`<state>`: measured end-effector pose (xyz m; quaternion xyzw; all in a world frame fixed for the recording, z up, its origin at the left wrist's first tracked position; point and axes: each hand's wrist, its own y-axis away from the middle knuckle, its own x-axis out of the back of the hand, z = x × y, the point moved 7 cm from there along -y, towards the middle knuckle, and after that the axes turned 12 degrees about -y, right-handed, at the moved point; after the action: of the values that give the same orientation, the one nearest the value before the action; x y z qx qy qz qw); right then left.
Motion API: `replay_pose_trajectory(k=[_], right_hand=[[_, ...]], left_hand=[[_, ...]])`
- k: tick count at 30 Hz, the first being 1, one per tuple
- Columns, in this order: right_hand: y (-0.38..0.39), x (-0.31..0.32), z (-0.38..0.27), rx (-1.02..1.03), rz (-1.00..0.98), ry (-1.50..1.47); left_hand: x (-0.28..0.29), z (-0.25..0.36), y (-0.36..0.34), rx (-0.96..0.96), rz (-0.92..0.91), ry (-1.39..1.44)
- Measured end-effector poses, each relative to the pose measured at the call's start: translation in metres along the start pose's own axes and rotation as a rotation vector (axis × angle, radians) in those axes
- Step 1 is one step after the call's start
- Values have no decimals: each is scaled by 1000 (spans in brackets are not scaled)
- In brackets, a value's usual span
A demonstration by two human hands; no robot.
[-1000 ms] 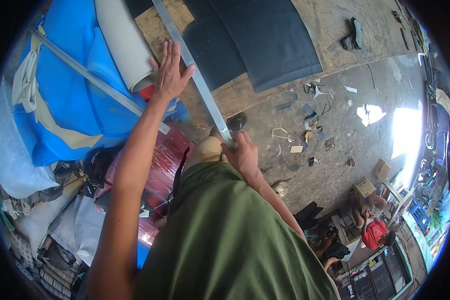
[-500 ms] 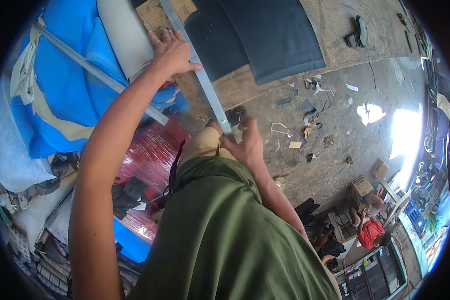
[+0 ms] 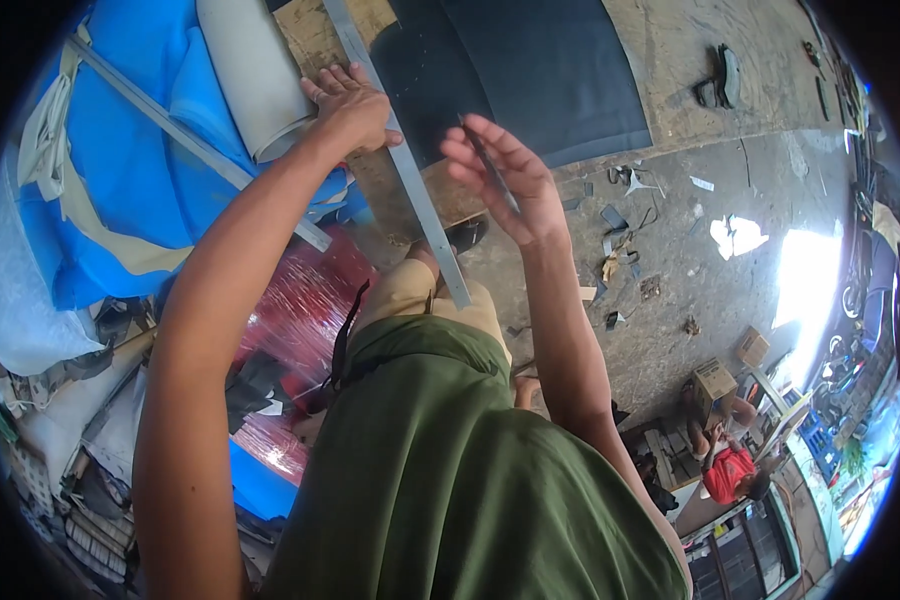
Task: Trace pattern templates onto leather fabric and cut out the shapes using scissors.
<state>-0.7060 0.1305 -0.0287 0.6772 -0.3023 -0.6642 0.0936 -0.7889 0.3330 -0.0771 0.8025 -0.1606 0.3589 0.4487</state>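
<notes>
My left hand (image 3: 352,112) lies with fingers spread on the wooden table's edge, its thumb resting on a long metal ruler (image 3: 412,183). The ruler runs along the left side of black sheets (image 3: 555,85) and sticks out past the table toward my body. My right hand (image 3: 515,185) is raised near the sheets' front edge, apart from the ruler. A thin, dark, pen-like tool (image 3: 492,168) sits slantwise in its fingers; its exact kind is unclear.
Left of the table are a whitish roll (image 3: 255,75) and blue sheeting (image 3: 120,190), crossed by a metal bar (image 3: 190,138). Red wrapped material (image 3: 305,300) lies below. Scraps (image 3: 615,215) litter the floor. A person in red (image 3: 730,473) sits at lower right beside a cardboard box (image 3: 714,378).
My right hand has left the ruler's near end and risen forward, with the thin dark tool now showing in it. My left hand stays on the ruler, shifted only slightly.
</notes>
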Motion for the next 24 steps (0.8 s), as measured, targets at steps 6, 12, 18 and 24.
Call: replay_pose_trajectory(k=[6, 12, 18, 24], right_hand=[[-58, -1, 6, 107, -74, 289], [-95, -17, 9, 586, -184, 1232], [-110, -23, 14, 595, -114, 1391], [-116, -25, 20, 670, -134, 1486]], left_hand=[[6, 2, 3, 30, -39, 42], [1, 1, 2, 33, -40, 64], [-4, -2, 4, 21, 57, 117], [-2, -2, 5, 13, 77, 144]])
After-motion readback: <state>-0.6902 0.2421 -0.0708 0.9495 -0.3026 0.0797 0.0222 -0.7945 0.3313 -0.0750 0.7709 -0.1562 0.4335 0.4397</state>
